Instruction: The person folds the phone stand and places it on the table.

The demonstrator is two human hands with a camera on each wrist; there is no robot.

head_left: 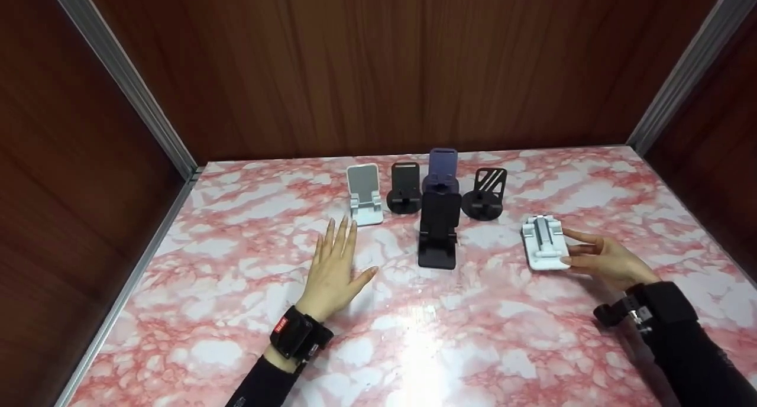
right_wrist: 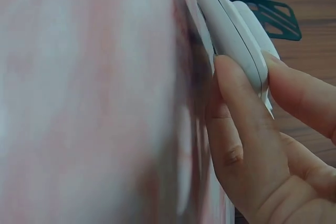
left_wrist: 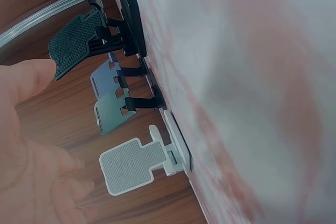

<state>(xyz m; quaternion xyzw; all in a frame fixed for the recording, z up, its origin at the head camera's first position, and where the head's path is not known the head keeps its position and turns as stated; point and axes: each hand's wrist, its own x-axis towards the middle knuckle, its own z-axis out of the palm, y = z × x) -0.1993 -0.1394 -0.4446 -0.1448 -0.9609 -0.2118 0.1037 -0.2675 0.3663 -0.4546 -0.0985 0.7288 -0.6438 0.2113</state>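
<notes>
A folded white phone stand (head_left: 545,243) is at the right of the table, its grey strip facing up. My right hand (head_left: 612,262) holds it by its right edge; in the right wrist view thumb and fingers pinch the white stand (right_wrist: 233,35) at its near end. My left hand (head_left: 332,277) has straight, slightly spread fingers and holds nothing. Its fingertips are nearest to an upright white phone stand (head_left: 364,185) with a grey face. To its right, a black phone stand (head_left: 439,217) stands unfolded in front of the others.
Behind stand a dark round-based phone stand (head_left: 406,182), a purple one (head_left: 442,164) and a black one with slanted slots (head_left: 489,185). The red-and-white marbled table (head_left: 236,288) is bounded by brown wood-grain panels (head_left: 355,70) with grey metal edging.
</notes>
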